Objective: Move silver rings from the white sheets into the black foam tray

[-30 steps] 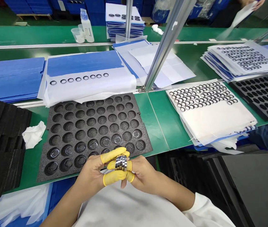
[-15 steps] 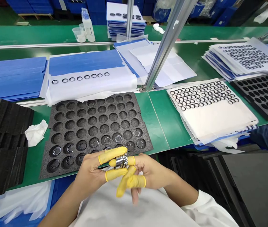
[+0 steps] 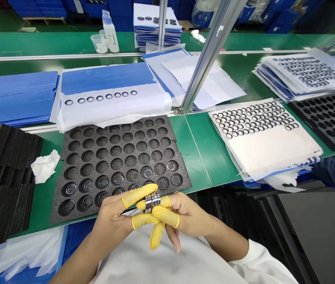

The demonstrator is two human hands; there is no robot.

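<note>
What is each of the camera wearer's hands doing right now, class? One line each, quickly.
Left hand: closed on the shiny rings.
Right hand: holding the same rings, threaded on one finger.

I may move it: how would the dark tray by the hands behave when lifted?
The dark tray looks grainy and foamlike, so probably light for its size. Broad and closely pocketed, it may flex if lifted by one edge. Shiny rings sitting in it could spill if it tips.

A metal post (image 3: 209,51) stands among green worktops (image 3: 51,45).
</note>
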